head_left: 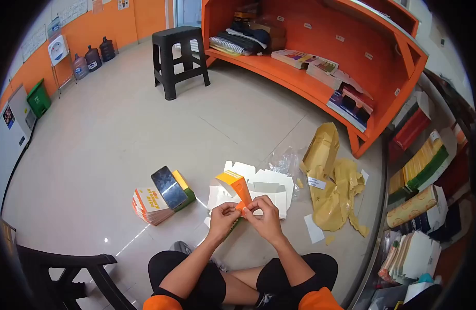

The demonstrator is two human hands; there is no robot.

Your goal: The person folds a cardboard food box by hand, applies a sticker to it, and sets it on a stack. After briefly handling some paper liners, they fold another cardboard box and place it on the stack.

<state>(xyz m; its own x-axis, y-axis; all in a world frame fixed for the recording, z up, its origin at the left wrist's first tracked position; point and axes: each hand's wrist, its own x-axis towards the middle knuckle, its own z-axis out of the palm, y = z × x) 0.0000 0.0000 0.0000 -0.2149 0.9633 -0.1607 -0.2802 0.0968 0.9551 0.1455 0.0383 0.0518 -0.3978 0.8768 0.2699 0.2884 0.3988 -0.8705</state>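
Observation:
I sit cross-legged on the tiled floor. My left hand (223, 214) and my right hand (265, 214) both pinch the near end of a small orange and yellow carton (236, 185), which is partly folded and tilts up and away from me. Just beyond it lies a pile of flat white carton blanks (264, 187). To my left a phone (169, 187) rests on a stack of folded orange and white cartons (151, 205), next to a green and yellow box (183, 187).
Torn brown wrapping paper (331, 181) and a clear plastic bag (287, 161) lie to the right. An orange shelf unit (320, 88) with books stands behind. A black stool (179, 57) is at the back, a dark chair (67, 274) near left, and stacked paper packs (424, 165) at right.

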